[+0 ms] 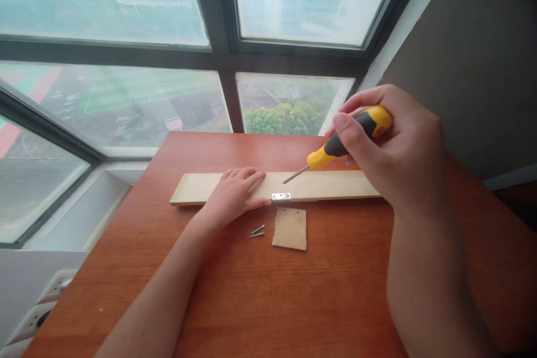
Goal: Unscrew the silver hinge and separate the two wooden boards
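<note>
Right hand (405, 137), fingers clamped round the screwdriver (351, 135), would best stand it upright over the metal plate (281, 197) on the near edge of the plank (331, 184), the left hand (234, 193), fingers apart, bracing that plank.

Screwdriver (348, 140): yellow/black handle, thin metal shaft, slanted, handle up right, tip down left over board; tip contact unclear. Board (331, 185): long, pale wood, flat, running left to right, right end hidden. Hinge-like bracket (281, 197): small, silvery metal, at board's near long edge, around mid-length, just nearer than the screwdriver tip.
</note>
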Demonstrator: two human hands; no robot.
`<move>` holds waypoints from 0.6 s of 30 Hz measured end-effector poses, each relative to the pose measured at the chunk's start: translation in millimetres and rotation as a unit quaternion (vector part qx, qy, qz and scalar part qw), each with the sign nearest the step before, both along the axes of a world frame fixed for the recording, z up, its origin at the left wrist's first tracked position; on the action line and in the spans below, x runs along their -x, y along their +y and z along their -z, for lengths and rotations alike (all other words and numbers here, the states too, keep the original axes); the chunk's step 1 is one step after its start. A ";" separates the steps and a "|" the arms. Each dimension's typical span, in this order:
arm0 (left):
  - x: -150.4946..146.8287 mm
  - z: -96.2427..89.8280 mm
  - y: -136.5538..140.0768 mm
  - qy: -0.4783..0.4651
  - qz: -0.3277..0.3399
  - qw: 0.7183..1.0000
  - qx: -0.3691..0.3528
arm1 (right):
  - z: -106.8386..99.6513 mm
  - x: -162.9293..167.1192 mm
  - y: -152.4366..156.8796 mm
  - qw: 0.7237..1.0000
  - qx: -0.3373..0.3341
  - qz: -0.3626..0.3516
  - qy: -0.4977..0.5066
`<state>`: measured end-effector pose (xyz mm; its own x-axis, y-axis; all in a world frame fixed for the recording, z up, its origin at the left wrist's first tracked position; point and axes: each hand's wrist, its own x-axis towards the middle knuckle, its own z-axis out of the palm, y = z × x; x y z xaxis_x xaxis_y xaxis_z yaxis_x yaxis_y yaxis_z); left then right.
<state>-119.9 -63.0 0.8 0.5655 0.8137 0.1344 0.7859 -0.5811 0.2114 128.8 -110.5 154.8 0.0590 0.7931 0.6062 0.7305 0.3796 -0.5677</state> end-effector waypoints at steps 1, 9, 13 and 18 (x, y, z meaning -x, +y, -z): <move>-0.3 0.4 -0.9 0.001 -0.002 1.000 -0.003 | 1.1 1.0 -0.2 1.000 -0.018 0.006 -0.013; -2.7 2.1 -2.3 0.008 -0.009 1.000 -0.021 | 24.3 18.6 11.0 0.996 -0.049 -0.039 -0.070; -3.0 2.4 -3.1 0.008 -0.016 0.999 -0.028 | 29.1 24.9 14.6 0.994 -0.045 -0.045 -0.085; -3.9 2.5 -3.9 0.006 -0.018 0.999 -0.036 | 31.4 27.9 15.2 0.993 -0.051 -0.039 -0.095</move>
<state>-116.0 -66.8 -1.7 0.5377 0.8221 0.1873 0.8088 -0.5656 0.1610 100.9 -95.2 123.4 -0.1241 0.7252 0.6773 0.7873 0.4874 -0.3776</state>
